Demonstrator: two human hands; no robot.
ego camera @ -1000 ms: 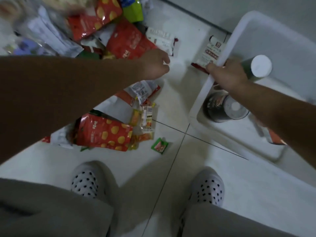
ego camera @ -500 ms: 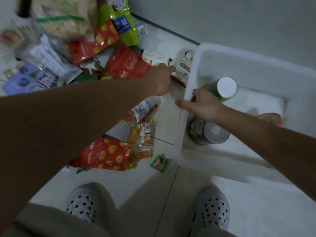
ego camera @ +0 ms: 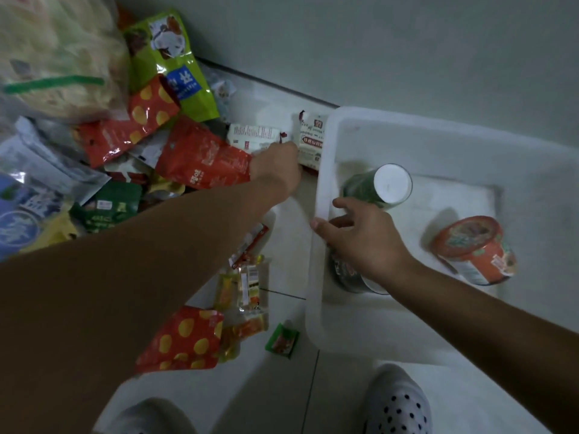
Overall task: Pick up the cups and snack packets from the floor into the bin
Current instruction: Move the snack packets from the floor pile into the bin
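White packet [ego camera: 310, 142] lies against the bin's [ego camera: 321, 186] left wall, the left hand [ego camera: 276, 166] now touching it, grip hidden, while the right hand [ego camera: 365, 236] has loosened, fingers spread over the bin's rim.

Dim, cool indoor light, soft shadows, wide-angle bending at edges, top-left corner seemingly motion-blurred
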